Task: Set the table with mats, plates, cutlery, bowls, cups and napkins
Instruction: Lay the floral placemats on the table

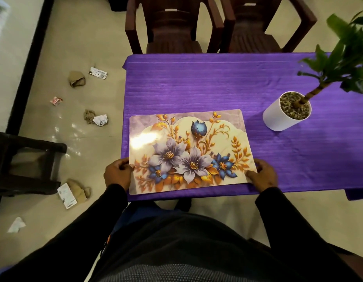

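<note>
Overhead, head view: floral mat lies flat on purple tablecloth, at the near-left corner of the table, w/ its near edge close to the table edge. Risk: the glossy mat probably slides easily on cloth; an uneven push from either side could skew it or send the left corner past the edge. A wide sweep to the right might also knock the potted plant, which stands well apart for now. Left hand grasps the mat's near-left edge, fingers curled, thumb on top. Right hand holds the near-right corner, thumb pressed on the surface, fingers bent round the edge. No plates, cutlery, bowls, cups or napkins visible yet; task judged barely begun.
</note>
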Motion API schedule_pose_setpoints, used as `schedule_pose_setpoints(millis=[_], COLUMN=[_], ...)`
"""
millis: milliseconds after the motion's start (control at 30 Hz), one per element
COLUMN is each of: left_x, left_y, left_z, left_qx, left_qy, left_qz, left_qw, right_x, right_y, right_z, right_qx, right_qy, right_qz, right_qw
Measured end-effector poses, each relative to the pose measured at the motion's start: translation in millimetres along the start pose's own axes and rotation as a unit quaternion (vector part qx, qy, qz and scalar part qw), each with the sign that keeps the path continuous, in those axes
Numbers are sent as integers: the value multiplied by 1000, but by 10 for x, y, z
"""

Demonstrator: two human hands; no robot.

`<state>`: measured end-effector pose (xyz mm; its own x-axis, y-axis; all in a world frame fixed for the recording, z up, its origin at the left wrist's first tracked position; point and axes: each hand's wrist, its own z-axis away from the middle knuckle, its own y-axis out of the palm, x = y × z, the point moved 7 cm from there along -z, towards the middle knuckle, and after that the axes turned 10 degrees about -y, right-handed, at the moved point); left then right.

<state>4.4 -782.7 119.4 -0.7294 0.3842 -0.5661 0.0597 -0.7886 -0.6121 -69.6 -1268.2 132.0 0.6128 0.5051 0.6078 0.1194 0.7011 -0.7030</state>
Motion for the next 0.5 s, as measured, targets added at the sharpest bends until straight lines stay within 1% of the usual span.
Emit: schedule_pose_setpoints(millis=[200,333,500], left_x=[-60,-91,-104], left_y=[-33,-42,-33], left_z=[39,40,59], left_qx=[-14,-23,-33], left_qy=[4,21,27], left_qz=[25,9,-6], left_qw=[1000,999,999], right_x=[17,28,16], right_y=[43,66,86], right_z=[-46,-39,-52], right_qx=[6,19,50], right_qy=[-13,-30,-39], right_qz=[45,65,60], right_qw=[999,997,996])
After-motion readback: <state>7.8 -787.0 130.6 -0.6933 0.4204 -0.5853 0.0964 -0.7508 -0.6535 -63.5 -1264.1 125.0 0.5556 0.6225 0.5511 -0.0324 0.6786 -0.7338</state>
